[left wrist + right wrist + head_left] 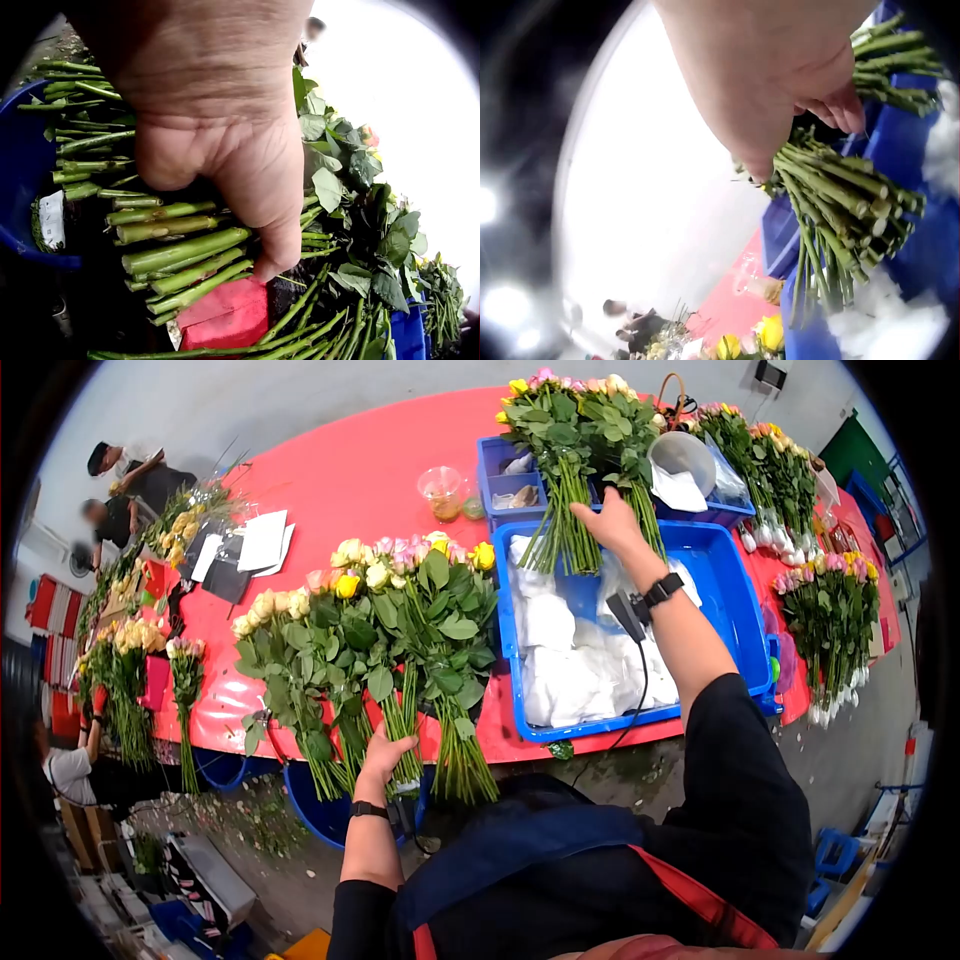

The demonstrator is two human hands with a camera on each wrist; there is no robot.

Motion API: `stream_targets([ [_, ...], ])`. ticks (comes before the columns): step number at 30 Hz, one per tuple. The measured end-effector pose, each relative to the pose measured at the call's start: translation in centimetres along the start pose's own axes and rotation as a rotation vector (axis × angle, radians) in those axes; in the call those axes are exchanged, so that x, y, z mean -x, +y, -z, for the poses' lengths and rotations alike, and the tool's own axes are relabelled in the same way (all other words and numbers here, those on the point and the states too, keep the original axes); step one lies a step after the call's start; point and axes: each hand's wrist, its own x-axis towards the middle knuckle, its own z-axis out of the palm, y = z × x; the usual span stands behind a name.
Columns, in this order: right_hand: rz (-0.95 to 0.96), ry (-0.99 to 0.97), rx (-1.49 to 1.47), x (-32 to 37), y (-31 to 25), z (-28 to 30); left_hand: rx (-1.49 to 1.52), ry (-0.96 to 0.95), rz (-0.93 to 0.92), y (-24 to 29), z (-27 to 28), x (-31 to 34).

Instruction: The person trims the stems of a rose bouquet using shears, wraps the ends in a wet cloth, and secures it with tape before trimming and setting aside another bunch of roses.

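stems (185, 251) gripped by left hand (382, 756); right hand (614, 525) at bunch (568, 495)

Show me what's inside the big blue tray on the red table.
Soft-looking white pieces lie in the tray, and flower stems reach over its far edge. Whatever sits under the white pieces, or behind the person's right forearm, is covered.

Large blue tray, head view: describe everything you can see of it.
The tray is shallow, rectangular and plastic-looking, with a raised rim. It lies on the red table covering, in front of smaller blue crates. White, fluffy-looking wads crowd its left and near parts; blue floor shows at right. Cut stems overhang its far left part; a black cable crosses its near rim.
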Motion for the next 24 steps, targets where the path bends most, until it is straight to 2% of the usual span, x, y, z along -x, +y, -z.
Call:
stream_targets([
  [1,-0.031,-0.015,0.037,-0.8,0.4,-1.7,0.003,0.000,-0.007,-0.1,-0.1,0.0],
  [3,-0.110,-0.241,-0.291,-2.5,2.0,-3.1,-0.008,0.012,-0.007,0.4,-0.3,0.4],
  [6,-0.315,-0.231,-0.772,-2.4,1.4,-1.1,-0.025,0.014,-0.022,-0.7,0.2,-0.4],
  [9,-0.272,-0.278,-0.908,-2.9,2.3,0.6,-0.041,0.028,-0.018,-0.5,0.1,-0.1],
  [11,-0.289,-0.341,-0.888,-3.2,2.6,1.3,-0.044,0.021,-0.033,-1.0,0.4,-0.5],
  [14,-0.212,-0.355,-0.650,-3.8,3.6,0.0,0.002,0.010,-0.041,-1.1,0.3,-0.5],
  [19,-0.091,-0.221,-0.202,-4.0,4.7,-2.1,0.018,0.012,-0.058,-1.3,0.3,-0.6],
  [22,-0.113,-0.243,-0.133,-2.9,3.0,-1.1,-0.004,0.028,-0.070,-1.0,0.2,-0.3],
  [24,-0.045,-0.225,-0.061,-3.1,3.4,-1.5,-0.024,0.041,-0.077,-0.9,0.1,-0.3],
])
